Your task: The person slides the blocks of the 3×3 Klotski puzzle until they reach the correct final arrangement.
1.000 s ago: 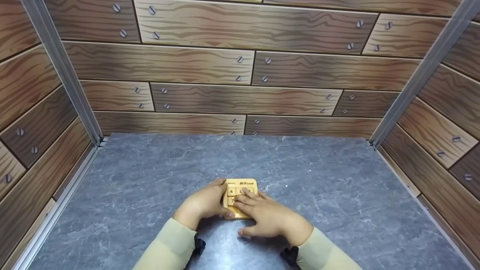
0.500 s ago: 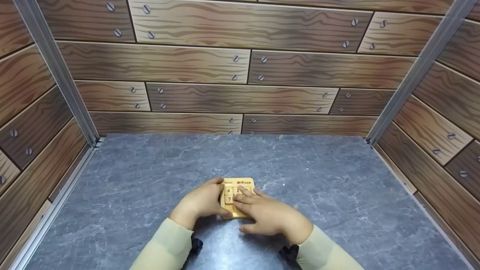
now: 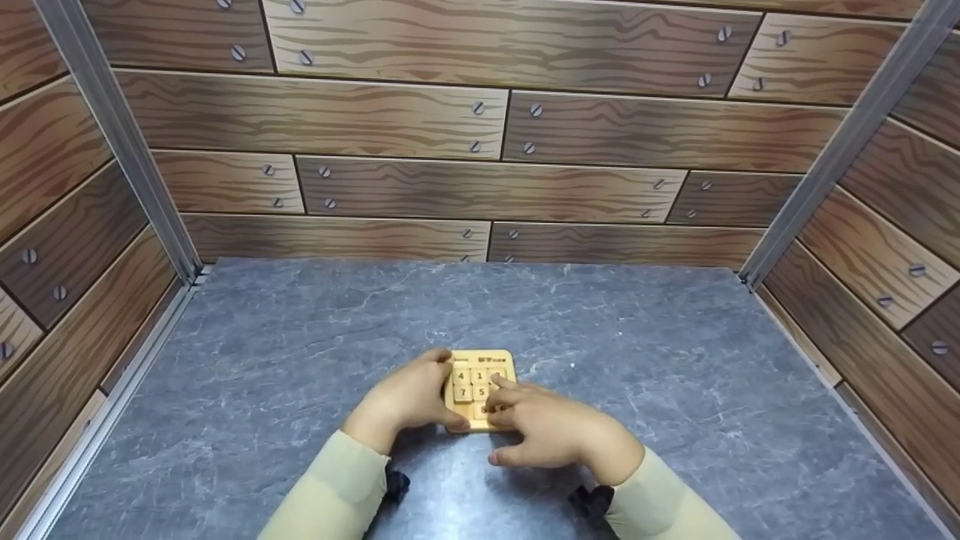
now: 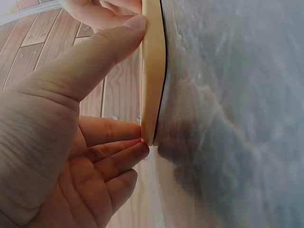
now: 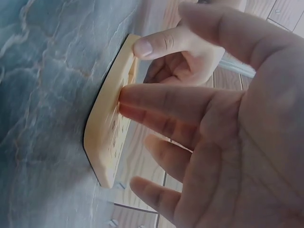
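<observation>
A yellow number sliding puzzle [image 3: 484, 355] lies flat on the table, its digits facing up. Tiles marked 4 [image 3: 461, 376], 1 [image 3: 479, 376], 7 [image 3: 463, 393] and 5 [image 3: 481, 392] can be read; a gap shows at the lower left of the grid. My left hand [image 3: 405, 396] grips the puzzle's left side, thumb at the near corner and fingers at the far one. In the left wrist view they press the puzzle's edge [image 4: 154, 61]. My right hand [image 3: 559, 431] touches the lower right tiles with its fingertips, hiding some of them; its thumb stays off the puzzle.
The grey marbled table [image 3: 300, 330] spreads around the puzzle. Wood-patterned walls [image 3: 420, 124] with metal corner posts [image 3: 124, 142] enclose it at the back and both sides. Black straps [image 3: 592, 501] circle both wrists.
My right hand has shifted right and bent its fingers more, uncovering the 5 and a bottom-row tile. The left hand keeps its grip. The head view has moved slightly.
</observation>
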Available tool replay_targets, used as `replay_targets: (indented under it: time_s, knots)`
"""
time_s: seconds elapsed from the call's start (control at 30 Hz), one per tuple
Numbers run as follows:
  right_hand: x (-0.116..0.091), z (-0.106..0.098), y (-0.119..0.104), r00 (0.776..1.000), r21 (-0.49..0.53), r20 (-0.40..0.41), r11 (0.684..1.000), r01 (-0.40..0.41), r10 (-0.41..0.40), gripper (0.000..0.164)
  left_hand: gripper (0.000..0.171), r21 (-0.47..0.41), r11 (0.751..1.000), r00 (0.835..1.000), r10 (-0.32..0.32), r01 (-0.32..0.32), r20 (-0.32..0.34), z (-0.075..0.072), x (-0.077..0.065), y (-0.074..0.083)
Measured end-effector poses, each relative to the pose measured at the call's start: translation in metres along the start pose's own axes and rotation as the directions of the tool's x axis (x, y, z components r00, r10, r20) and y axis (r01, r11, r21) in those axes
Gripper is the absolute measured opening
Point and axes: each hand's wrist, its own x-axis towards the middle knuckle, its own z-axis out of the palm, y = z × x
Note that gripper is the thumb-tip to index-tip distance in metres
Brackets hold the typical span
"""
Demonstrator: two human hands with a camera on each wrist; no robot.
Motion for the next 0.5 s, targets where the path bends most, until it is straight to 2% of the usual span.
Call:
replay_targets:
  time_s: [0.23, 0.5]
  knots:
    - [0.0, 0.0003, 0.0043, 0.999, 0.062, 0.036, 0.998, -0.002, 0.0, 0.08, 0.09, 0.0, 1.0, 1.0, -0.006, 0.006, 0.003, -0.0005, 0.001, 0.0015]
    - [0.0048, 0.0063, 0.0022, 0.997, 0.057, 0.067, 0.998, 0.035, -0.039, 0.084, 0.078, 0.004, 1.0, 1.0, 0.02, -0.02, -0.004, 0.0006, 0.0006, -0.0006]
